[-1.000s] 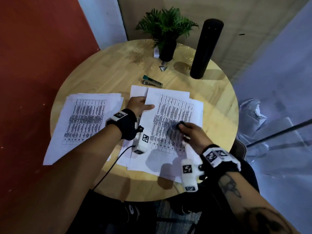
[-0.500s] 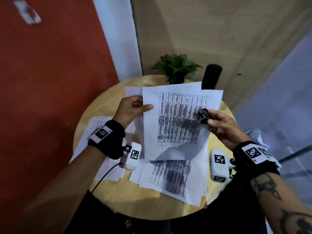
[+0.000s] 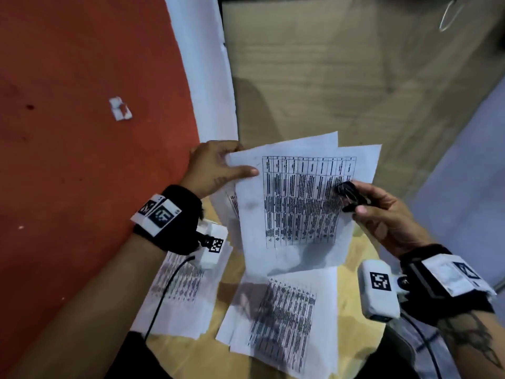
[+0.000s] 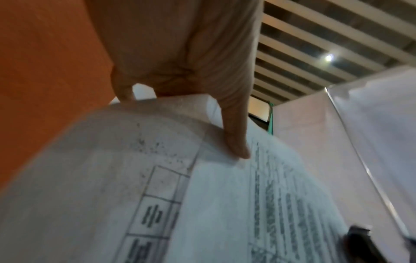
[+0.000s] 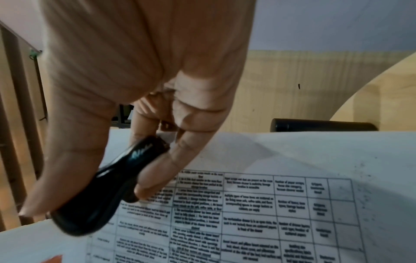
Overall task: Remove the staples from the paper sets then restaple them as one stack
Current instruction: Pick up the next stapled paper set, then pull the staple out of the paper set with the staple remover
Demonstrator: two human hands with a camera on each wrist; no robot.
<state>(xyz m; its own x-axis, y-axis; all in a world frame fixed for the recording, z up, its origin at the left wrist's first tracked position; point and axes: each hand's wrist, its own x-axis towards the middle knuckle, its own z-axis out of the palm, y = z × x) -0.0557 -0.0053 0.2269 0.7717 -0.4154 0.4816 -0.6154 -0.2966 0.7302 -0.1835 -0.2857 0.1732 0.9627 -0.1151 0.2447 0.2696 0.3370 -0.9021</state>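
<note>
My left hand [image 3: 218,165] holds a lifted set of printed paper sheets [image 3: 297,203] by its left edge, thumb on the front [image 4: 234,142], fingers behind. The sheets [image 5: 270,204] hang upright above the table. My right hand [image 3: 382,212] grips a black staple remover [image 3: 351,196] at the sheets' right edge; in the right wrist view the staple remover [image 5: 108,192] lies between thumb and fingers, against the paper. Two more paper sets lie flat on the round wooden table [image 3: 229,359]: one at the left [image 3: 177,294], one in the middle [image 3: 284,321].
A black cylinder [image 5: 321,125] stands on the table behind the lifted sheets. An orange wall [image 3: 82,132] is at the left, a wood-grain panel [image 3: 341,77] ahead. The stapler and the plant are hidden behind the paper.
Both hands have lifted the top paper set off the table and raised it upright. The head view has tilted up, so the plant and stapler are out of sight.
</note>
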